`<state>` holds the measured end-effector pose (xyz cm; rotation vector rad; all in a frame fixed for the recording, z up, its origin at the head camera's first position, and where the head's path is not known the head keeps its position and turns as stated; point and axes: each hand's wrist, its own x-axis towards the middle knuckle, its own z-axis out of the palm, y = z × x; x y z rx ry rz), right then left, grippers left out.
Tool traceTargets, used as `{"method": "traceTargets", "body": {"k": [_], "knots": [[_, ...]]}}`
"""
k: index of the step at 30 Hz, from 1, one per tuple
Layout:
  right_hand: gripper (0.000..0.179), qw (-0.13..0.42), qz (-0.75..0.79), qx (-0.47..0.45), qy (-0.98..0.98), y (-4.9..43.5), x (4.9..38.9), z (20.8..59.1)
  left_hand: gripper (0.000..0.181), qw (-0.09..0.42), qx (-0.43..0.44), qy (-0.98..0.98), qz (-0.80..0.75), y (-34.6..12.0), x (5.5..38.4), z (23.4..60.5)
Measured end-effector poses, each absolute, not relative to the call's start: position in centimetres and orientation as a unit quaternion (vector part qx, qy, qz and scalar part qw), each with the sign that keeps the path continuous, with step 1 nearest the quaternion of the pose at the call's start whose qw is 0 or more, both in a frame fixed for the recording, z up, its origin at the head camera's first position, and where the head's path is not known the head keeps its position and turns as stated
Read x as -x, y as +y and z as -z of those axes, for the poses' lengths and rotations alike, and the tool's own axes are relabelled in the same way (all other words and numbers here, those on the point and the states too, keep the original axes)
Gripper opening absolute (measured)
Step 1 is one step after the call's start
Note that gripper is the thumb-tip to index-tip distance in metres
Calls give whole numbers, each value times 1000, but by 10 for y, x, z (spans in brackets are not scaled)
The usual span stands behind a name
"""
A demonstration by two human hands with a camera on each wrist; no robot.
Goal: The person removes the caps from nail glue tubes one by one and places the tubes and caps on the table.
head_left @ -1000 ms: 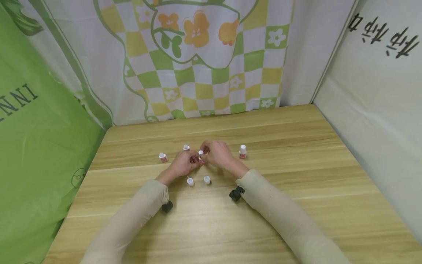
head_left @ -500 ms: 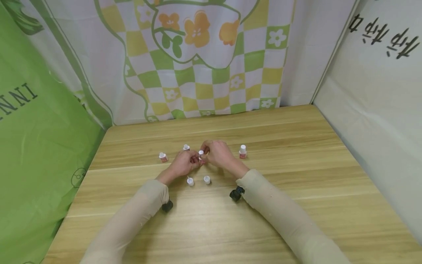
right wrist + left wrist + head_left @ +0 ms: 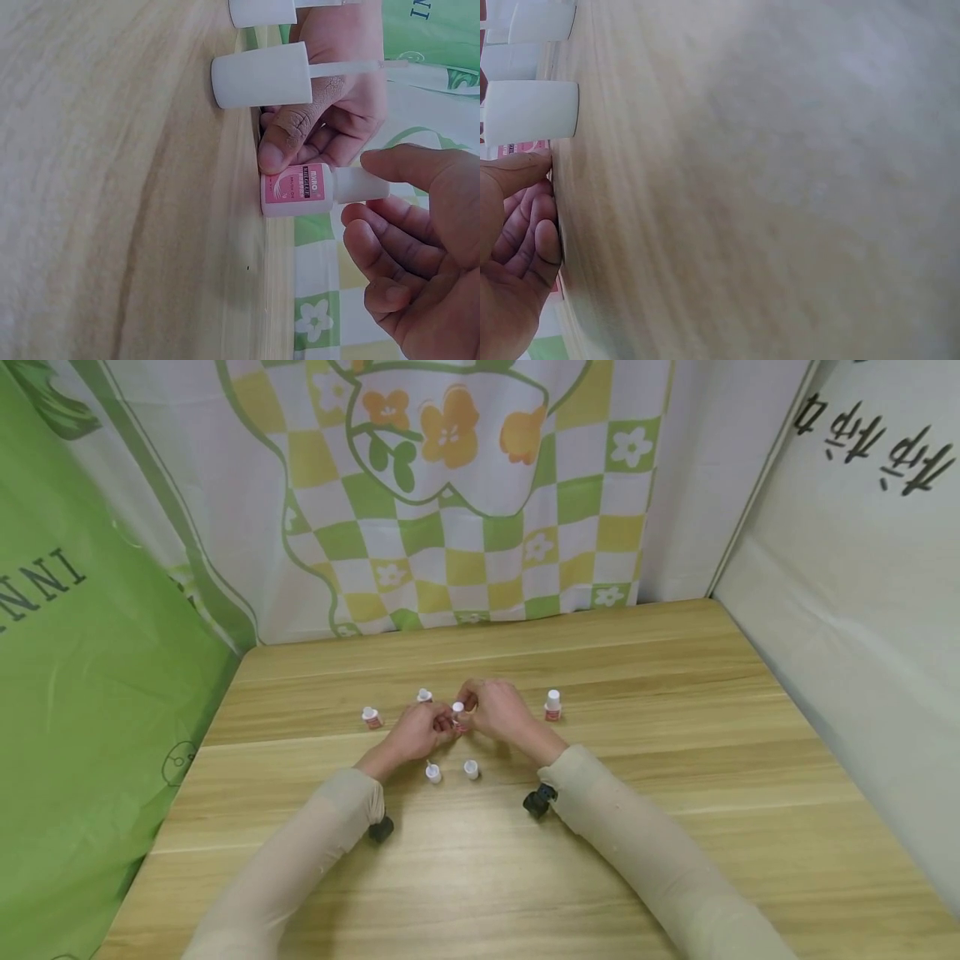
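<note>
A small nail glue bottle (image 3: 296,187) with a pink label stands upright between both hands. My left hand (image 3: 415,732) holds its body low down, with the thumb along the label side in the right wrist view. Around the white cap (image 3: 361,184) on top, my right hand (image 3: 501,707) pinches with thumb and fingertips. The left wrist view shows the left hand (image 3: 517,240) low at the table, most of the bottle hidden behind it. Nearer to me, a white brush cap (image 3: 433,773) and a second brush cap (image 3: 471,769) stand on the table, brush stems pointing up.
Beyond the left hand stand two similar bottles, a left one (image 3: 372,718) and a partly hidden one (image 3: 424,695), each with a narrow white top. Right of the right hand is a bottle (image 3: 552,706) with a tall white cap. A patterned curtain (image 3: 465,552) hangs behind the wooden table (image 3: 480,860).
</note>
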<state>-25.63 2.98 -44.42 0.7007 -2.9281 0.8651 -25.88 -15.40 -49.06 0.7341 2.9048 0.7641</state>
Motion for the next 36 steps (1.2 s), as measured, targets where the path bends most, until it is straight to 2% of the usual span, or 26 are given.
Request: {"method": "traceTargets", "body": {"k": [12, 22, 30, 36], "knots": [[15, 14, -261, -239, -935, 29, 257, 445, 8, 16, -246, 937, -247, -154, 260, 493], [17, 6, -275, -229, -934, 30, 256, 447, 16, 24, -237, 937, -257, -155, 259, 494], [14, 22, -262, -239, -935, 29, 256, 446, 14, 25, -239, 937, -252, -155, 260, 493], [18, 9, -275, -230, -933, 29, 256, 446, 14, 28, -234, 938, -254, -154, 259, 492]]}}
